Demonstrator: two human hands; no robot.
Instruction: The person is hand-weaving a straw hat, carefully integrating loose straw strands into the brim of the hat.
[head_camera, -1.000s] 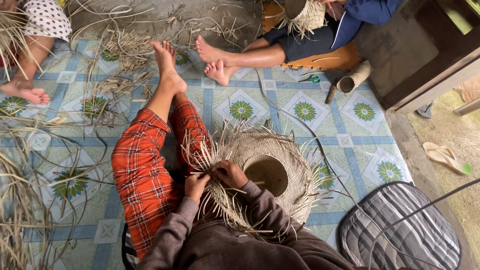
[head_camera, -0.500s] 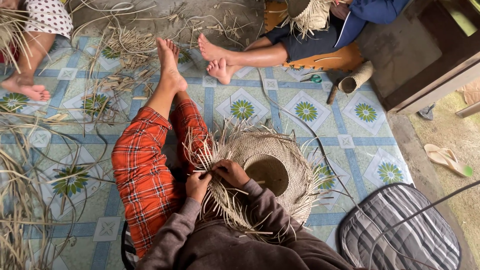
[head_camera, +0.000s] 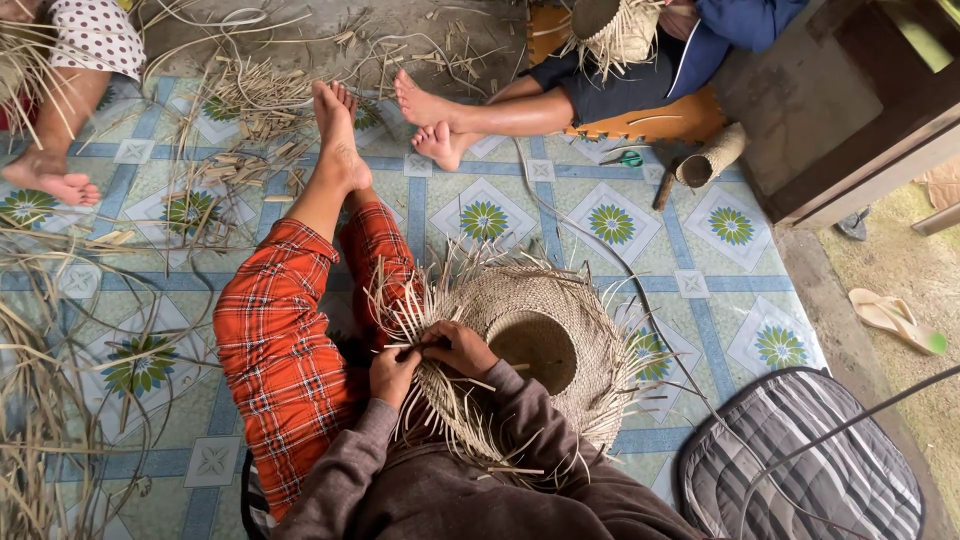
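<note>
Right now my left hand (head_camera: 392, 372) and my right hand (head_camera: 458, 347) meet at the near-left rim of the woven hat (head_camera: 535, 335), which rests in my lap against my checked red trouser leg (head_camera: 285, 365). Both hands are closed in a pinch on the loose straw strands (head_camera: 400, 310) that fan out just beyond my knuckles; the left grips a strand end, the right presses its thumb and fingers on the strip where it crosses the weave. The crown opening of the hat sits just right of my right hand, dark and round.

I judge this to be the plaiting of the brim edge, with plenty of unwoven ends bristling all around the rim. The next move calls for a tight, even pull and a clean tuck under the neighbouring strand, without letting the pinched one slip.

Farther out past my bare foot (head_camera: 337, 130) lie scattered straw cuttings (head_camera: 245, 110) on the patterned floor mat (head_camera: 610, 225). Beyond them another person's feet (head_camera: 432, 125) rest, and a small woven tube (head_camera: 712, 160) lies well off to the right
</note>
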